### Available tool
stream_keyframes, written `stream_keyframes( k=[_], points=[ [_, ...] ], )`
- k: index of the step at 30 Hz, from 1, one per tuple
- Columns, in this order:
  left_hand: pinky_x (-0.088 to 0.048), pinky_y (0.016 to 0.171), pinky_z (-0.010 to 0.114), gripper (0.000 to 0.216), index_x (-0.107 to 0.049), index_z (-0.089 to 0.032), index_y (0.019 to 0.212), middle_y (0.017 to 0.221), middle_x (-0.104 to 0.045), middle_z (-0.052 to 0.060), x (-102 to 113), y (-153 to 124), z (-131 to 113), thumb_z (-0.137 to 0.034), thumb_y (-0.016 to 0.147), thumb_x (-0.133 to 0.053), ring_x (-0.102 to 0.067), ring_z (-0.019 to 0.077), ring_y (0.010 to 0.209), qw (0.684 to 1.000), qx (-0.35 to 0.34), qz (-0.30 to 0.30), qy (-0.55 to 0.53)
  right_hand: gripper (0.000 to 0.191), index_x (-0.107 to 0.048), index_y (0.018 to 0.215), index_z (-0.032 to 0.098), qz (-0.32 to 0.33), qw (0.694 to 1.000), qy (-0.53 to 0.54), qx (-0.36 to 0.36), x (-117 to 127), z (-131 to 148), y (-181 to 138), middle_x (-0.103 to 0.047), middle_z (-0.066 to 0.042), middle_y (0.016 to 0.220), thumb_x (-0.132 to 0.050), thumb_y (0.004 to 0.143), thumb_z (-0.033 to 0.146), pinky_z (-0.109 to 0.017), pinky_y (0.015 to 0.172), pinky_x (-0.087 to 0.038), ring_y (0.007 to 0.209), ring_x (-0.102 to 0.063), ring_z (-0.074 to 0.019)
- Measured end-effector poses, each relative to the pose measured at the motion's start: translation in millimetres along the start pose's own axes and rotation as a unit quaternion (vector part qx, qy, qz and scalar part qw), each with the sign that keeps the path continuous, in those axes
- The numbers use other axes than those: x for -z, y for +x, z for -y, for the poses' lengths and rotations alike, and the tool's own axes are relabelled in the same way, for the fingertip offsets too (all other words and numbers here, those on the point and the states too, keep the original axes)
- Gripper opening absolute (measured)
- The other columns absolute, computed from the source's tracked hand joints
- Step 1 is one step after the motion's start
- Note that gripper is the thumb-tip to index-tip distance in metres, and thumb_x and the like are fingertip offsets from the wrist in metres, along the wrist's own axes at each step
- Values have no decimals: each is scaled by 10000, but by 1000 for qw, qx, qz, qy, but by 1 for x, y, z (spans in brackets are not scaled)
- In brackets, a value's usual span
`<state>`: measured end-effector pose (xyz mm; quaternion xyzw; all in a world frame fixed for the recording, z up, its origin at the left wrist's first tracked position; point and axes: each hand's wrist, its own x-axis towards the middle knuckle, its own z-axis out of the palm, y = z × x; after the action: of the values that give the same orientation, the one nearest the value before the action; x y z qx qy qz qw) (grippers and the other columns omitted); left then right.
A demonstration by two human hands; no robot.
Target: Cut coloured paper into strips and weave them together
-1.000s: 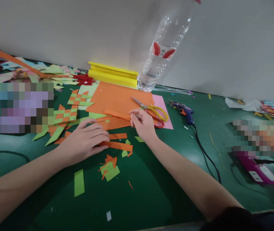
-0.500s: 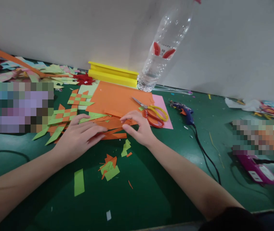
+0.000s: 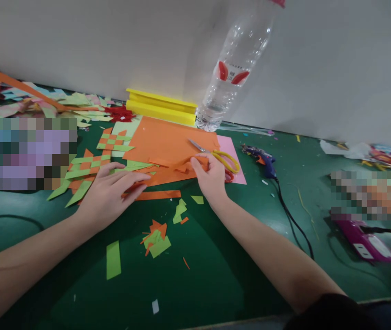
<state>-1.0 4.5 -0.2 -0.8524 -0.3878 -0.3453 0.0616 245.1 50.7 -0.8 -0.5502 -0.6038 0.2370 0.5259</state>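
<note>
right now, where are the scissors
In the head view, the scissors lie just right of centre, across the orange sheet and pink sheet, their handles partly hidden by the right hand.

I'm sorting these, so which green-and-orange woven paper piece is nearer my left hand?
The front woven piece, right beside your left hand; the back woven piece lies farther from it.

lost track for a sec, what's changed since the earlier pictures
The right hand has moved rightward since half a second ago, partly covering the scissors, and seems to have taken hold of orange paper. The left hand has drawn leftward since the first picture; beside it, one orange strip remains, not two. The bottle, scissors and glue gun stayed put.
</note>
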Motion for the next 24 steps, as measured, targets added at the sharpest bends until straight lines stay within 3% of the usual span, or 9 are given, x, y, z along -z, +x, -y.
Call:
stream_keyframes(
  k=[4, 8, 12, 18, 24],
  points=[
    [-451, 933, 429, 162, -551, -270, 1100, 970, -738, -18, 0, -2, 2, -194, 975, -480, -676, 167, 749, 1000, 13, 4, -2, 125, -620, 856, 210, -11, 999, -2, 33, 1, 4, -3, -693, -40, 835, -607, 826, 331, -366, 774, -477, 787, -628, -195],
    [-445, 945, 434, 158, -586, -252, 1003, 962, -731, -11, -1, -4, 5, -155, 956, -470, -674, 162, 787, 1000, 11, 17, -18, 59, -632, 839, 238, -10, 987, -57, 152, -1, 8, -11, -710, -25, 814, -617, 832, 295, -435, 907, -434, 814, -639, -204],
    [-429, 984, 458, 205, -628, -253, 1058, 1020, -733, 8, -3, -3, 5, -170, 943, -480, -686, 187, 885, 999, 0, 20, -31, 99, -655, 873, 270, 63, 956, -103, 267, -3, 10, -16, -726, 13, 773, -561, 874, 239, -479, 1024, -352, 757, -653, -178],
    [-412, 1032, 468, 230, -630, -218, 1124, 1057, -728, 46, -1, 0, 0, -222, 954, -474, -677, 205, 964, 998, -35, 22, -46, 196, -692, 989, 297, 198, 893, -123, 384, -4, 7, -18, -742, 28, 853, -536, 895, 222, -464, 1065, -321, 826, -654, -150],
    [-409, 1043, 464, 319, -608, -252, 1232, 1117, -711, 38, -1, -1, 2, -253, 944, -471, -662, 211, 1002, 996, -41, 37, -66, 237, -693, 1071, 303, 254, 852, -175, 423, -4, 13, -21, -740, 31, 770, -545, 888, 270, -480, 1094, -289, 824, -625, -173]
  ],
)
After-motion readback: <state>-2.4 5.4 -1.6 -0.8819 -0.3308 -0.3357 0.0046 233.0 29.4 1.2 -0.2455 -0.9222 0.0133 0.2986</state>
